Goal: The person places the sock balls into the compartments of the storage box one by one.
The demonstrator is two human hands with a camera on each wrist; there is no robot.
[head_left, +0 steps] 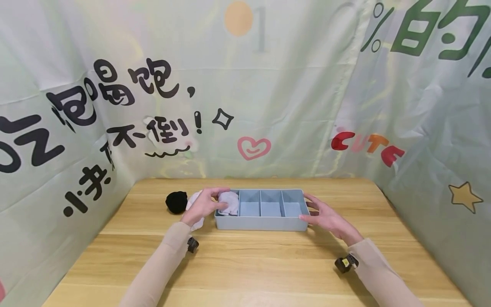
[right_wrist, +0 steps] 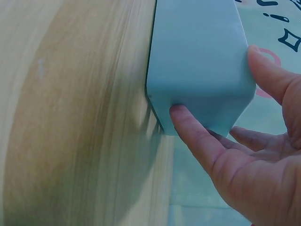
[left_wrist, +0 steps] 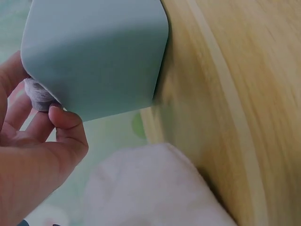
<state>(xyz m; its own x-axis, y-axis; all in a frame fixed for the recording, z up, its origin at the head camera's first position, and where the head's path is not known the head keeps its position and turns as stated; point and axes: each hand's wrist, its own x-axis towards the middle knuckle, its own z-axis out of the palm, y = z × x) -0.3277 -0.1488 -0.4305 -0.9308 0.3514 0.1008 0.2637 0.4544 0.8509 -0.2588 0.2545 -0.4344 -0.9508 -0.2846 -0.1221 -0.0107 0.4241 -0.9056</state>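
Left grip [head_left: 203,205] pinches a pale grey cloth bundle [head_left: 230,204] in the leftmost compartment of the blue box [head_left: 262,224], which stands towards the far edge of the worktop [head_left: 245,266]; the right grip [head_left: 327,216] is clamped round the box's right end. Best, I judge, to press the bundle straight down below the rim while the right grip merely steadies. A black bundle [head_left: 177,202] lies nearer the worktop's left edge.

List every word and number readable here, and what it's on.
"喝饱,": pale green fabric backdrop, left
"不倒!": backdrop, below that
"CUTE": backdrop, right
"%的": backdrop, upper right
"1": backdrop, top, faint
Backdrop's far left: black characters folded, unclear
Light blue rectangular plastic box: none visible
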